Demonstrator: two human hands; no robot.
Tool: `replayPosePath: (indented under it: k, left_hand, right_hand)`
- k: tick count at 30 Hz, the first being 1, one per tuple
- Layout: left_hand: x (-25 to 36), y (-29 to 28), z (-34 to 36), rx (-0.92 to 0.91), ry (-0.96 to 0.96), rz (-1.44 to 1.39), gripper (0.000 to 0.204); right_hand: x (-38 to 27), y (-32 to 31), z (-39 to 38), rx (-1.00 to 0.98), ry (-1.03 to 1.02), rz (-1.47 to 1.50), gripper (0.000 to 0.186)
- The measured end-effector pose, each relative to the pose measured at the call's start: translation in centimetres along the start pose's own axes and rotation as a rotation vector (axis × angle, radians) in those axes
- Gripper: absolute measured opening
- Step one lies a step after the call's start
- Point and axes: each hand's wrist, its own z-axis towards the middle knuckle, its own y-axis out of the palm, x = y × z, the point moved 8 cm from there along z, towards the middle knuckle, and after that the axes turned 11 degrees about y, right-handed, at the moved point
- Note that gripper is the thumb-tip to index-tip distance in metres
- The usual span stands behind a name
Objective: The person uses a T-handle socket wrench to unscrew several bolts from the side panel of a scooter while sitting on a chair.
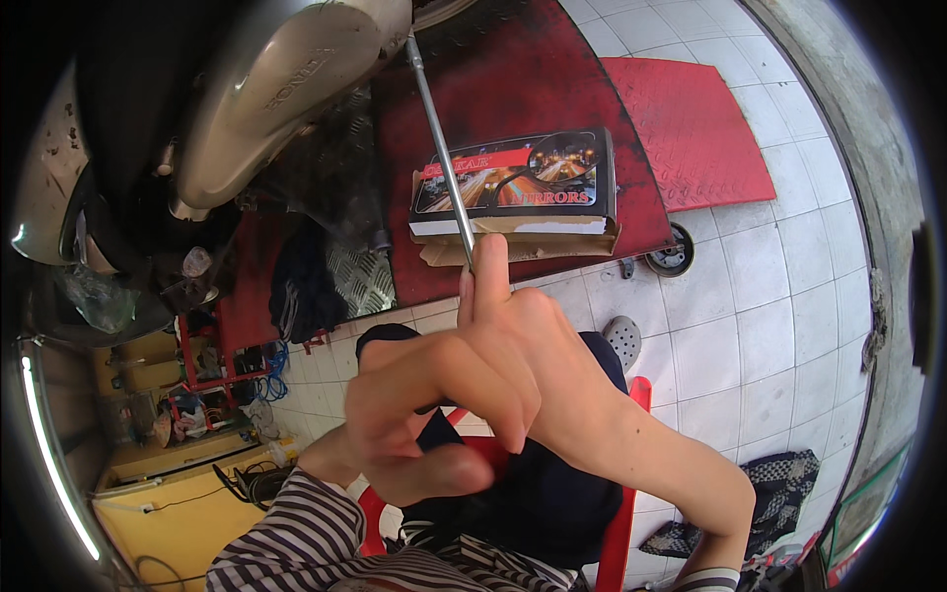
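A long silver socket wrench [444, 153] slants up from my right hand [538, 331] to the underside of a scooter [286, 99]. My right fingers are closed round its lower part, the index finger laid along the shaft; the wrench's handle end is hidden. Nearer to me and partly in front of the right hand, my left hand [419, 414] is curled loosely. Its thumb and fingertips are apart and slightly blurred, with nothing visible between them. Beyond the hands, behind the shaft, a black and red mirror box [552, 183] with a torn cardboard edge lies on the red metal platform [523, 69].
A red ramp plate [691, 138] adjoins the platform on white floor tiles. A small wheel [671, 252] and a grey clog [622, 340] are beyond my right arm. I sit on a red plastic chair [617, 543]. Cables and a yellow cabinet [163, 528] stand at left.
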Motion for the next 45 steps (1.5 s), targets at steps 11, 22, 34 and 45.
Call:
replayPosePath:
  k: [11, 22, 34, 45]
  left_hand:
    - [-0.7, 0.1, 1.0, -0.163, -0.101, -0.207, 0.047]
    - [-0.3, -0.3, 0.2, -0.286, -0.012, -0.348, 0.046]
    - [0.1, -1.3, -0.2, -0.395, 0.078, -0.555, 0.041]
    - [-0.6, -1.3, -1.1, -0.428, 0.059, -0.508, 0.044]
  right_hand:
    - [2.3, -0.1, 0.8, -0.307, -0.038, 0.101, 0.028]
    - [4.1, 2.3, -0.2, -0.664, -0.035, -0.217, 0.023]
    - [3.3, 2.4, 0.1, -0.718, 0.058, -0.283, 0.022]
    - [2.0, 2.1, 0.5, -0.650, 0.049, -0.341, 0.023]
